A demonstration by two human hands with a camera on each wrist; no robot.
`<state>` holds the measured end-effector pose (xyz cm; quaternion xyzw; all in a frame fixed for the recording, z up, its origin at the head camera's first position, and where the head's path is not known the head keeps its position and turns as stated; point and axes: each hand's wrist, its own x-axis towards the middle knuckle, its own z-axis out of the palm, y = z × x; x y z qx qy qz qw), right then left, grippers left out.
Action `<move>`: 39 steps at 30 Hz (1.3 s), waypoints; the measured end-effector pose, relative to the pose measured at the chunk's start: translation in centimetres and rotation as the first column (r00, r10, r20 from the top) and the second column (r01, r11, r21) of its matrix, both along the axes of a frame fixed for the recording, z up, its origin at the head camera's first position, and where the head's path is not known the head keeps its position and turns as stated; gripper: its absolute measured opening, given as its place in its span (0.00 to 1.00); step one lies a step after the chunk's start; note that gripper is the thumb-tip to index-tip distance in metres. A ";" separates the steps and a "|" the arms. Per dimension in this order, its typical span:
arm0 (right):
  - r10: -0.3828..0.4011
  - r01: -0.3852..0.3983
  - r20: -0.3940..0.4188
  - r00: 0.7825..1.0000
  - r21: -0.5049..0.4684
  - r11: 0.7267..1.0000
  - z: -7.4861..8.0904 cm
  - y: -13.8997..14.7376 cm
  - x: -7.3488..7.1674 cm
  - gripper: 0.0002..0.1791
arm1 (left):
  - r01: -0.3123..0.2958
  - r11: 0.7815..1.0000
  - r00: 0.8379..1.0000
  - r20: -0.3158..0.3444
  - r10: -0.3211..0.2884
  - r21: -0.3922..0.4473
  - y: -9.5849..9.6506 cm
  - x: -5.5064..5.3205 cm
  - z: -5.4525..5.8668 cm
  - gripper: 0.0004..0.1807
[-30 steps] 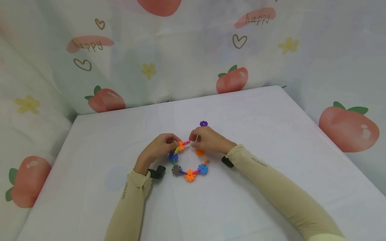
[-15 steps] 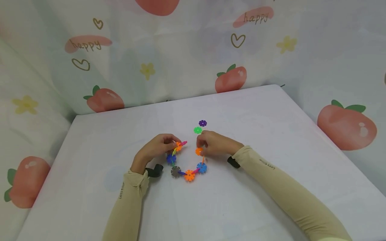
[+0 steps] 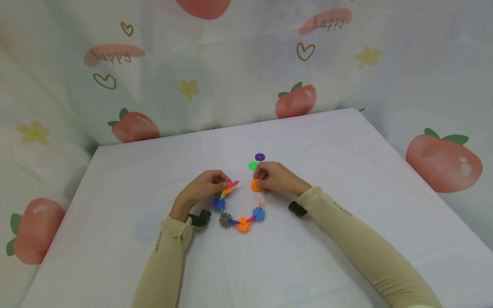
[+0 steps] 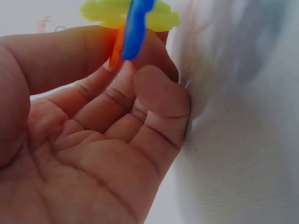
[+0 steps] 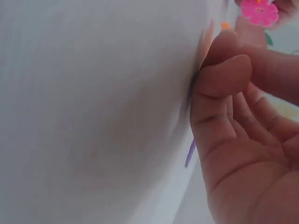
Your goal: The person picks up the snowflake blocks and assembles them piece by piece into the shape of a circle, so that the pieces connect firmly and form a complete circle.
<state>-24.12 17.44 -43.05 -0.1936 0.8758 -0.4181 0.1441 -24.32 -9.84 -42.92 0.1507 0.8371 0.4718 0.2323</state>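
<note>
A curved chain of notched plastic flower discs lies on the table. My left hand (image 3: 204, 187) pinches an orange disc (image 3: 229, 189) at its far left end, where a pink disc (image 3: 236, 183) sticks out toward the right. In the left wrist view, thumb and fingers grip the orange edge beside a yellow-green disc (image 4: 103, 14) and a blue disc (image 4: 136, 28). My right hand (image 3: 278, 179) pinches a separate orange disc (image 3: 256, 185) between thumb and forefinger; the fingers mostly hide it in the right wrist view. An upright orange disc (image 3: 260, 204) ends the chain below that hand.
Loose green (image 3: 253, 166) and purple (image 3: 259, 157) discs lie beyond the right hand. The chain's near side includes a grey disc (image 3: 226, 220), an orange disc (image 3: 243, 224) and a light blue disc (image 3: 259, 214). A printed curtain (image 3: 239, 64) stands behind the white table (image 3: 327, 145).
My right hand has moved away from the pink disc, uncovered the green disc, and taken the loose orange disc, shifting it slightly farther from me. My left hand keeps its grip.
</note>
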 end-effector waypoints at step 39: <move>-0.064 0.067 0.021 0.998 -0.208 0.976 0.1 -3.4 -0.2 0.06 | -0.026 1.000 0.999 -0.029 0.026 0.007 0.8 0.0 -0.3 0.07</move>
